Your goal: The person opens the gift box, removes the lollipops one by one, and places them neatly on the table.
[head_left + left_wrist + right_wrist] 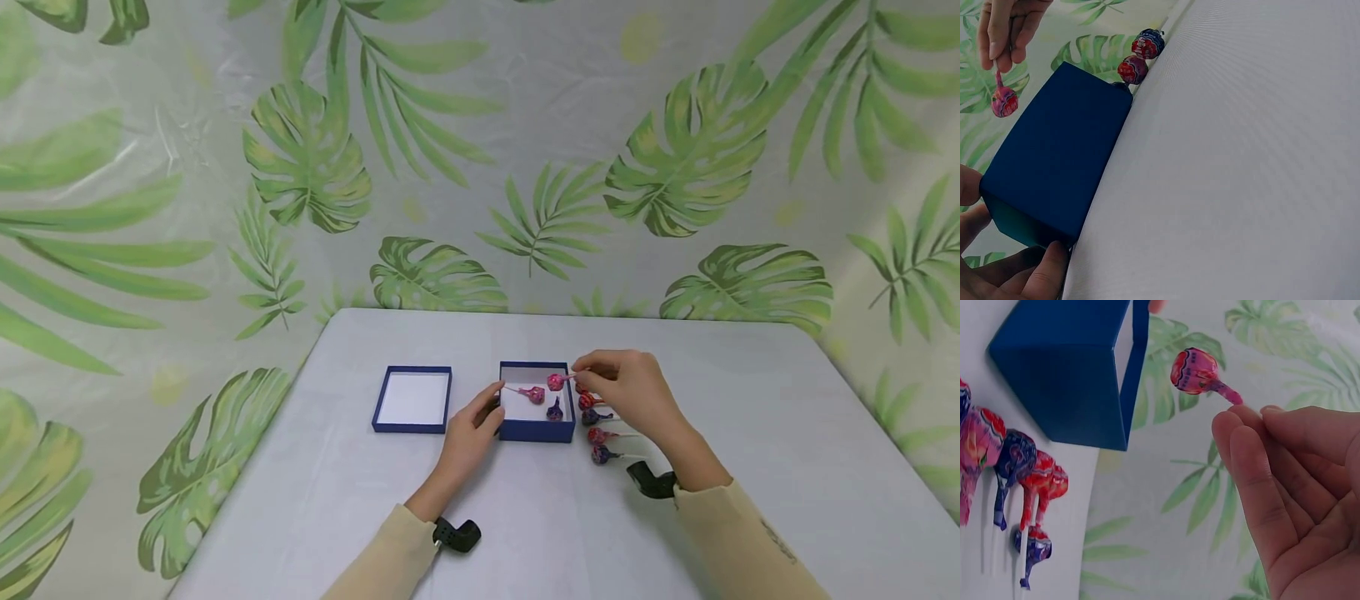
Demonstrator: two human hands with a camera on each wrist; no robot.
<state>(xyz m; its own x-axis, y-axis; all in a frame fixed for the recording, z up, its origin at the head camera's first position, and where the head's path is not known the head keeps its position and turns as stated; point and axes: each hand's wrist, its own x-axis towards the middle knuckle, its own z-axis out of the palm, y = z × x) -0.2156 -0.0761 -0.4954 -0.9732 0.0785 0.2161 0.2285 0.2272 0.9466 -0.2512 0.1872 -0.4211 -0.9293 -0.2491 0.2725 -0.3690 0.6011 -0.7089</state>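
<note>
A pink lollipop (555, 382) hangs just above the right rim of the open blue box (536, 429), near the middle of the head view. The right hand (626, 392) pinches its stick between thumb and fingertips; in the right wrist view the wrapped candy head (1194, 370) shows at upper centre, with the fingers (1254, 462) drawn together around the stick. In the left wrist view the same sweet (1004, 102) dangles at the upper left, over the box's dark blue wall (1060, 156).

The left hand (472, 429) rests against the box's left side, thumb on the near corner and fingers curled round the wall, gripping it.

Inside the box lie another pink lollipop (534, 393) and a purple one (554, 409).

Just right of the box, under the right hand, a row of red and purple lollipops (600, 433) lies on the grey table (750, 400); the right wrist view shows them clustered at its lower left (1022, 481).

Left of the box, a little apart from it, sits the box's blue lid (412, 399), its white inside facing up.

A leaf-patterned backdrop (480, 167) fills the upper part of the frame.
</note>
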